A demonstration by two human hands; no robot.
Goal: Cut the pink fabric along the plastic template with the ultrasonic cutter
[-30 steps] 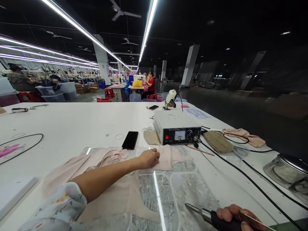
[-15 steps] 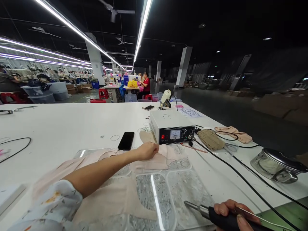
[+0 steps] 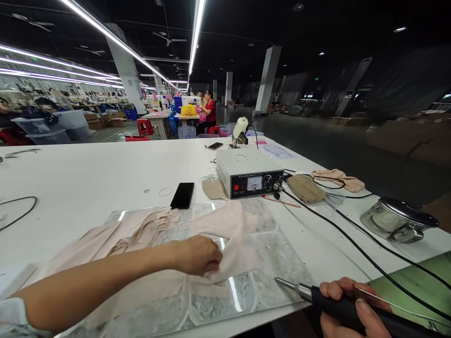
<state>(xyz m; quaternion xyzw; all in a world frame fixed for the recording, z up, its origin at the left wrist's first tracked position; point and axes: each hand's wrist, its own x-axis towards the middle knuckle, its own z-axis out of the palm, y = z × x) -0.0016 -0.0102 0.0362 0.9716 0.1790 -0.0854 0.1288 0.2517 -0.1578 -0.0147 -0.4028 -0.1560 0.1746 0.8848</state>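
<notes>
Pale pink cloth drawn nearer.
My left hand, closer than before, pinches it, fingers curled; my right hand still wraps the black-handled tool.

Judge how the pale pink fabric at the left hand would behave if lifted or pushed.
The pale pink fabric is probably floppy, since it lies in soft folds by the left hand. It looks thin, so it is likely light for its spread. The sheet beneath reflects glare, suggesting smoothness, so the fabric might slide and bunch when pushed.
</notes>
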